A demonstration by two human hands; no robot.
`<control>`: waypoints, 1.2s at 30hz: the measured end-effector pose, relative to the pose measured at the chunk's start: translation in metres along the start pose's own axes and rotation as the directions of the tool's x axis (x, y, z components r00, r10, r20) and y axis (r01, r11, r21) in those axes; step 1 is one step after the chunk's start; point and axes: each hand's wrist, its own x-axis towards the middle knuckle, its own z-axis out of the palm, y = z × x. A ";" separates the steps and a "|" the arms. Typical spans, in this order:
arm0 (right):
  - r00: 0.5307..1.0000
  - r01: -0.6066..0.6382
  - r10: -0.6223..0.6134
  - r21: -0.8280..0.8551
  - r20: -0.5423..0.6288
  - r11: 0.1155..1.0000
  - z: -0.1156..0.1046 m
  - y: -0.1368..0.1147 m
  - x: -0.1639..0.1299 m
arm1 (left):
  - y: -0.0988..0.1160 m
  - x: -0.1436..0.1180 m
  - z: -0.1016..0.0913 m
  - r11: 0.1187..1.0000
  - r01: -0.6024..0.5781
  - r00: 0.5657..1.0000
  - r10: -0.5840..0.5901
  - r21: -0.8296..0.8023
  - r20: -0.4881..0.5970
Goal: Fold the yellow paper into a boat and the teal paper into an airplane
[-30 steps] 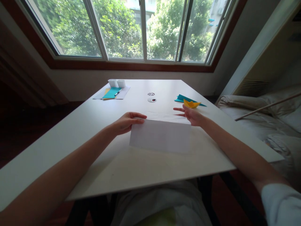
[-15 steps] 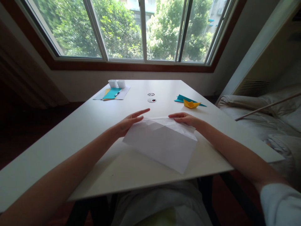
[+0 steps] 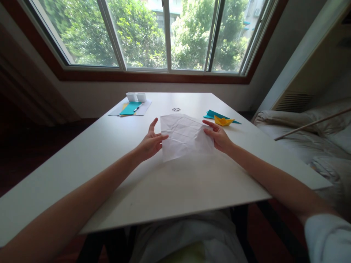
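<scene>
A person sits at a white table (image 3: 82, 164) below a wide window (image 3: 153, 34) full of green trees, seen from their own head. Both bare arms reach forward to the middle of the frame.

Between the hands is a creased white sheet of paper (image 3: 184, 136), unfolded and lifted off the table, tilted up toward the viewer. The left hand (image 3: 150, 141) is at the sheet's left edge, with fingertips touching the paper, the other fingers spread loosely and the thumb raised. The right hand (image 3: 218, 136) grasps the sheet's right edge, with fingers curled around it and the thumb on the near face.

Toward the upper left of the table lies a flat pale tray or sheet (image 3: 115, 111). On it rest a teal paper (image 3: 131, 108) with a yellow paper showing under its edge, and a pen (image 3: 136, 108) lying across the teal one. At the far end of this stack stand 2 small white cups (image 3: 136, 96), side by side; what is inside them cannot be seen.

To the right of the held sheet, near the table's right edge, sits a small yellow folded paper boat (image 3: 223, 120) on a teal paper (image 3: 211, 114). A small round mark (image 3: 176, 109) shows on the table just beyond the sheet.

At the right of the frame is pale bedding (image 3: 301, 138).
</scene>
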 end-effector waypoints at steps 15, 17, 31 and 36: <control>0.985 0.171 -0.166 -0.200 0.042 0.965 0.008 0.008 -0.005 | 0.002 0.004 -0.004 1.000 0.019 0.997 -0.020 -0.015 -0.071; 0.988 0.156 -0.150 -0.174 0.045 0.972 0.009 0.006 -0.006 | 0.002 0.005 -0.004 0.999 0.003 0.996 -0.007 -0.045 -0.088; 0.995 0.075 -0.067 -0.109 0.072 0.991 0.015 0.004 -0.010 | 0.007 -0.003 0.010 0.998 0.024 0.996 -0.020 0.050 -0.091; 0.997 0.068 -0.061 -0.133 0.057 0.989 0.021 0.006 -0.012 | 0.006 -0.005 0.016 0.998 0.019 0.994 -0.012 0.066 -0.112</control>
